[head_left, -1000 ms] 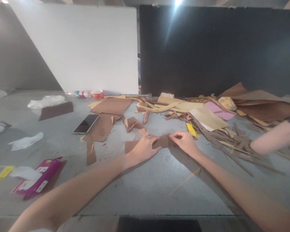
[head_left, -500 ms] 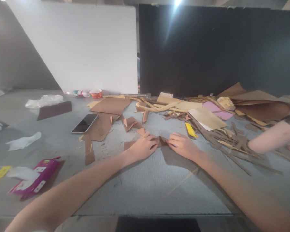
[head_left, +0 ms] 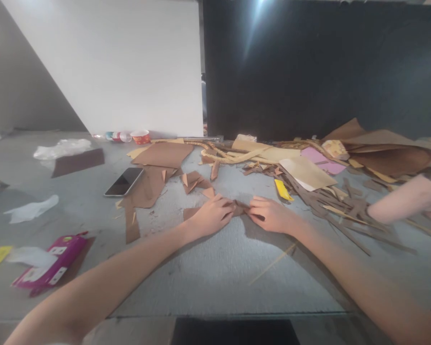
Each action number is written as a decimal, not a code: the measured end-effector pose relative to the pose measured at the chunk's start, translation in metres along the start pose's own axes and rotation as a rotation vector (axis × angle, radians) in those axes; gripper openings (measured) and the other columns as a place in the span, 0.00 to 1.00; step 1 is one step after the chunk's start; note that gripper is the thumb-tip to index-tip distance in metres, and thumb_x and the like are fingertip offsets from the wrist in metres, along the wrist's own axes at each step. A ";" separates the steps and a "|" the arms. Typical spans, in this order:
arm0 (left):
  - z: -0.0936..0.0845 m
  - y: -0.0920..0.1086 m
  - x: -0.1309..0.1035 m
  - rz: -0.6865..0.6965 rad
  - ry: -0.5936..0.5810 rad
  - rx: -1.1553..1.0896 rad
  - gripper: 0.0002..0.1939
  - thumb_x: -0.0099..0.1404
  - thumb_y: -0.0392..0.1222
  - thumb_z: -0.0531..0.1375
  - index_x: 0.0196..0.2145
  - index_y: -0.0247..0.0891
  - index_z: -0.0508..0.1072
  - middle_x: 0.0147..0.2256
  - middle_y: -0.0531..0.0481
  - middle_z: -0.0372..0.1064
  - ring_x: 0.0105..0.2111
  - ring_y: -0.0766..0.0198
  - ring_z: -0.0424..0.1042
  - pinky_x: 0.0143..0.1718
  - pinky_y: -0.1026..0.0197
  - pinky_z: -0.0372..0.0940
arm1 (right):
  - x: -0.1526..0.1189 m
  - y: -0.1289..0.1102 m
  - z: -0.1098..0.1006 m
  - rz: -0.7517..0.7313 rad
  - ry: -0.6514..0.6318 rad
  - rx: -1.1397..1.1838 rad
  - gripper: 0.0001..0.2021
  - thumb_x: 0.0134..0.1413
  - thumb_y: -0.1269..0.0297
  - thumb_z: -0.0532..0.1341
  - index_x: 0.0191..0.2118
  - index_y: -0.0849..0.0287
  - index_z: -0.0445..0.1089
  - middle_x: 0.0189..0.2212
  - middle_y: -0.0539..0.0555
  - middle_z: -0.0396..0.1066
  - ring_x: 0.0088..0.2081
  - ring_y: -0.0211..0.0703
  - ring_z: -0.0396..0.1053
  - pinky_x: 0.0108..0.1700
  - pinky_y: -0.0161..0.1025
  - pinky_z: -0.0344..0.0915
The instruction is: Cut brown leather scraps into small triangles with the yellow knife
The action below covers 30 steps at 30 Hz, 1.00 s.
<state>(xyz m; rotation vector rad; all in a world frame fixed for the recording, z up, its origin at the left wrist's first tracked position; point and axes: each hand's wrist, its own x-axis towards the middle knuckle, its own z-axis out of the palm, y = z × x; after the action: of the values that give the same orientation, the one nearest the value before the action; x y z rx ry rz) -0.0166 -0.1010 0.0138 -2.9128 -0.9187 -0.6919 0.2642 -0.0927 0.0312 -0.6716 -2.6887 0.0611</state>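
Between my two hands, near the middle of the table, is a small piece of brown leather-like sheet point(head_left: 240, 208). My left hand point(head_left: 215, 214) is closed on its left end, fingers curled down. The fingers of my right hand point(head_left: 269, 213) pinch its right end. Part of a flat brown strip point(head_left: 190, 213) shows beside my left wrist; whether it joins the held piece is hidden. Folded brown scraps point(head_left: 194, 182) lie just beyond my left hand. A yellow packet point(head_left: 283, 190) lies beyond my right hand.
A phone point(head_left: 124, 182) rests partly on brown sheets at left. Nearer is a magenta wipes pack point(head_left: 53, 263). Cut brown strips point(head_left: 330, 211) are heaped at right, where another person's forearm point(head_left: 405, 199) reaches in. White point(head_left: 129, 62) and black point(head_left: 309, 72) panels stand behind the table.
The view has tilted slightly downward. My right hand has rolled a little and its fingers have shifted on the brown piece; my left hand keeps its grip.
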 end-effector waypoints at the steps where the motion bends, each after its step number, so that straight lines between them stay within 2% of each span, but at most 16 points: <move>1: 0.000 0.000 0.000 0.004 -0.006 -0.004 0.15 0.81 0.36 0.52 0.51 0.36 0.80 0.51 0.41 0.77 0.52 0.52 0.74 0.56 0.47 0.71 | 0.000 0.000 -0.001 -0.005 -0.005 0.018 0.16 0.75 0.71 0.57 0.36 0.58 0.78 0.32 0.55 0.71 0.39 0.48 0.68 0.43 0.45 0.68; 4: -0.002 0.003 0.002 0.019 -0.021 -0.026 0.15 0.80 0.35 0.51 0.50 0.36 0.78 0.52 0.40 0.75 0.56 0.52 0.73 0.58 0.47 0.72 | -0.001 0.002 -0.002 -0.021 -0.006 0.052 0.16 0.76 0.69 0.55 0.38 0.59 0.80 0.32 0.56 0.71 0.39 0.49 0.68 0.42 0.45 0.68; 9: -0.001 0.008 0.005 0.062 -0.062 -0.005 0.15 0.79 0.32 0.50 0.49 0.35 0.77 0.61 0.36 0.71 0.65 0.49 0.69 0.64 0.45 0.69 | -0.001 0.005 -0.001 -0.037 0.000 0.075 0.18 0.77 0.68 0.55 0.35 0.58 0.80 0.30 0.55 0.70 0.38 0.49 0.67 0.40 0.45 0.66; 13: -0.003 0.009 0.005 0.058 -0.139 0.026 0.16 0.78 0.31 0.51 0.54 0.33 0.75 0.67 0.34 0.67 0.70 0.48 0.64 0.69 0.46 0.64 | -0.002 0.005 -0.002 -0.043 -0.008 0.082 0.19 0.76 0.69 0.55 0.32 0.58 0.78 0.29 0.55 0.69 0.38 0.48 0.67 0.39 0.44 0.65; 18: -0.009 0.010 0.006 0.025 -0.223 0.020 0.18 0.79 0.33 0.50 0.61 0.36 0.72 0.69 0.37 0.66 0.71 0.51 0.64 0.69 0.48 0.65 | -0.002 0.004 -0.001 -0.022 -0.020 0.109 0.18 0.74 0.72 0.55 0.32 0.57 0.77 0.29 0.54 0.69 0.39 0.48 0.67 0.40 0.43 0.65; 23: -0.010 0.016 0.009 0.008 -0.207 0.021 0.19 0.78 0.31 0.51 0.62 0.37 0.70 0.67 0.39 0.68 0.69 0.52 0.67 0.67 0.51 0.67 | -0.002 -0.003 -0.003 -0.002 -0.067 0.054 0.17 0.73 0.73 0.56 0.33 0.57 0.77 0.30 0.54 0.71 0.40 0.48 0.69 0.41 0.43 0.65; 27: -0.006 0.020 0.011 0.014 -0.219 0.072 0.25 0.73 0.28 0.53 0.65 0.32 0.67 0.67 0.36 0.69 0.70 0.51 0.66 0.71 0.50 0.63 | -0.002 -0.015 -0.007 0.041 -0.114 -0.055 0.13 0.71 0.72 0.57 0.38 0.59 0.79 0.33 0.55 0.74 0.39 0.48 0.71 0.43 0.45 0.65; 30: -0.004 0.021 0.011 0.022 -0.219 0.101 0.26 0.70 0.27 0.55 0.64 0.32 0.69 0.66 0.36 0.69 0.70 0.50 0.66 0.72 0.49 0.62 | 0.002 -0.026 -0.006 0.098 -0.115 -0.181 0.12 0.72 0.70 0.56 0.44 0.61 0.79 0.35 0.57 0.75 0.38 0.49 0.72 0.45 0.47 0.65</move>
<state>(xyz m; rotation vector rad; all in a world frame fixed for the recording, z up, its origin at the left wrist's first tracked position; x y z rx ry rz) 0.0017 -0.1129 0.0247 -2.9446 -0.9066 -0.3194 0.2532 -0.1155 0.0410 -0.8792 -2.7931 -0.1237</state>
